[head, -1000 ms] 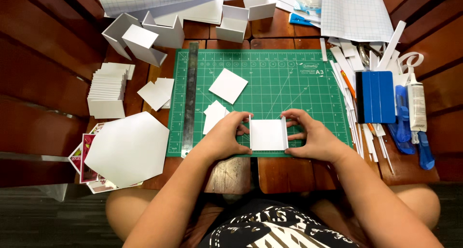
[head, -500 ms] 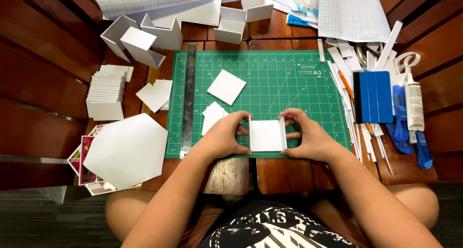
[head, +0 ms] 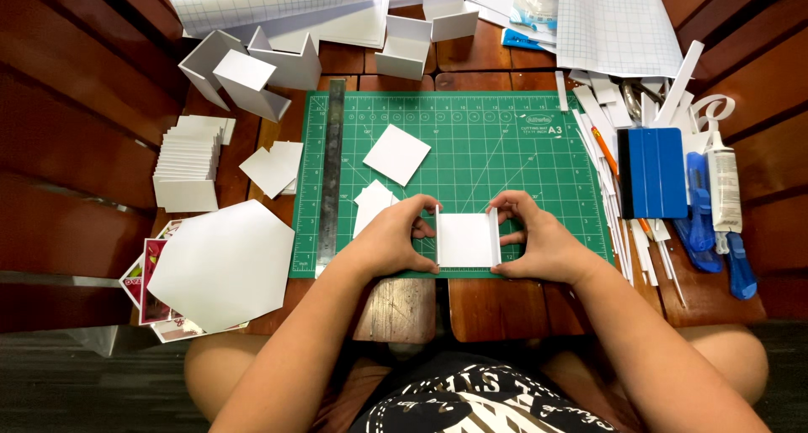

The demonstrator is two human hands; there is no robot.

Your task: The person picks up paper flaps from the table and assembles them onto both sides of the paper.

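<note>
A small white square panel piece (head: 466, 239) lies at the near edge of the green cutting mat (head: 505, 151), with a thin upright side wall on its left and right edges. My left hand (head: 396, 239) presses the left wall against it, fingers curled over the top corner. My right hand (head: 534, 239) presses the right wall the same way. Both hands rest on the mat. Loose white squares (head: 396, 154) lie on the mat beyond my left hand.
A steel ruler (head: 330, 176) lies along the mat's left edge. Left of it are a stack of white squares (head: 187, 164) and a large white hexagon (head: 223, 263). Folded white box shapes (head: 252, 67) stand at the back. A blue squeegee (head: 652, 174), white strips, glue tube and cutter lie right.
Both hands stay pressed on the sides of the white piece; the fingers have shifted only slightly. Nothing else has moved.
</note>
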